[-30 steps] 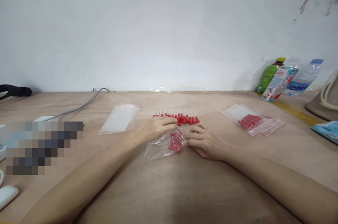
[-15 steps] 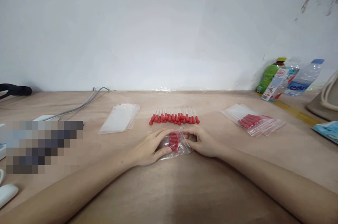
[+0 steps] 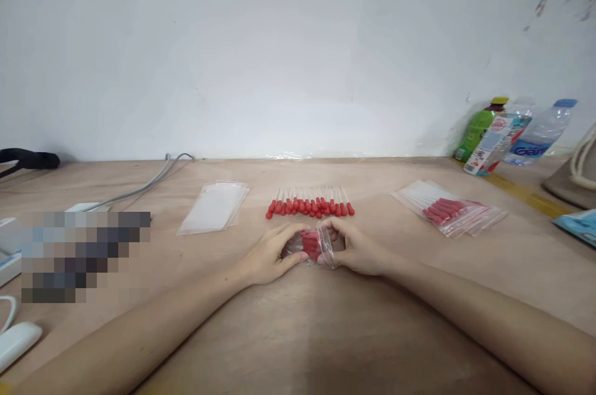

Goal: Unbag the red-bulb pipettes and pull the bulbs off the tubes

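Note:
Between my hands is a clear zip bag (image 3: 328,248) with several red-bulbed droppers (image 3: 310,246) inside. My left hand (image 3: 274,253) grips the bag's left part, thumb in front and fingers behind. At the bag's right end, my right hand (image 3: 351,247) pinches the plastic near its opening; whether the seal is closed I cannot tell. Just beyond my hands lies a row of loose glass droppers (image 3: 310,204), red bulbs toward me and thin stems pointing at the wall.
Flat zip bags (image 3: 214,205) lie to the left. Filled zip bags (image 3: 449,208) of droppers are stacked at the right. Farther right stand plastic bottles (image 3: 535,134) and a carton (image 3: 496,143) near the wall. A grey cable (image 3: 149,182) and a white device (image 3: 21,344) are on the left.
My right hand has closed on the bag's right end, bending it upright. My left hand has shifted slightly right, and the bag looks more bunched between both hands.

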A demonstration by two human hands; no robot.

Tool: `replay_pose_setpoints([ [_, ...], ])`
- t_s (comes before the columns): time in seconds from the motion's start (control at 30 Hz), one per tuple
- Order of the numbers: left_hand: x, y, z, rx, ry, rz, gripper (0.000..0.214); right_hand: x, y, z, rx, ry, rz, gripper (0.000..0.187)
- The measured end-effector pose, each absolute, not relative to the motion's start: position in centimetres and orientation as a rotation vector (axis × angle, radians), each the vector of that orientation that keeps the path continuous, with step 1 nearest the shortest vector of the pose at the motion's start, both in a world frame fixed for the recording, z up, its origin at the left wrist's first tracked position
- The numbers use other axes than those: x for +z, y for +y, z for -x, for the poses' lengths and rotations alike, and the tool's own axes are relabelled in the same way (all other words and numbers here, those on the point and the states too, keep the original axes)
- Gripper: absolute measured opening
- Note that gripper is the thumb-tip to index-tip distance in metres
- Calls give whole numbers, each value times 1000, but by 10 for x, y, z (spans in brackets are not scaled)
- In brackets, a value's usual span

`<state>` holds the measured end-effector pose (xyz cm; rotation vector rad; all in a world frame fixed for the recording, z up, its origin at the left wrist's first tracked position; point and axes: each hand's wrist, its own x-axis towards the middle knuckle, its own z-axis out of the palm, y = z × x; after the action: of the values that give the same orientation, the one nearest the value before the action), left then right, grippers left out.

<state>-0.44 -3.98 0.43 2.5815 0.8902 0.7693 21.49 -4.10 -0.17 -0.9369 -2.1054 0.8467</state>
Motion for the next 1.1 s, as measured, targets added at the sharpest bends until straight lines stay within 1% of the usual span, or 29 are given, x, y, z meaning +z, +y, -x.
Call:
replay_pose_setpoints([
  [0.23, 4, -40, 5, 777, 893, -2596, 40, -6, -42, -205, 650, -2088, 868, 19],
  [0.3, 3, -40, 5, 766, 888, -2595, 41, -8, -41, -204, 617, -2071, 867, 17],
  [0.43, 3, -40, 7, 727, 922, -2583, 44, -12, -40, -209, 726, -2021, 856, 21],
  [0.53, 2, -40, 10, 698, 982, -2578, 46, -9, -39, -219, 817, -1954, 868, 20],
  [0.6, 2, -41, 11, 692, 1003, -2576, 46, -3, -37, -230, 914, -1911, 886, 20],
  [0.7, 2, -41, 12, 685, 1001, -2566, 46, 10, -29, -252, 1083, -1819, 945, 25],
  [0.77, 2, -41, 12, 672, 998, -2558, 46, 20, -20, -268, 1088, -1757, 1025, 27],
  [0.87, 3, -41, 12, 657, 1010, -2552, 46, 34, -7, -289, 954, -1492, 1015, 29],
  [0.97, 3, -41, 11, 656, 1018, -2549, 45, 41, 2, -300, 665, -1327, 984, 26],
  [1.1, 3, -40, 11, 669, 1010, -2553, 45, 27, 6, -298, 178, -1473, 1032, 21],
])
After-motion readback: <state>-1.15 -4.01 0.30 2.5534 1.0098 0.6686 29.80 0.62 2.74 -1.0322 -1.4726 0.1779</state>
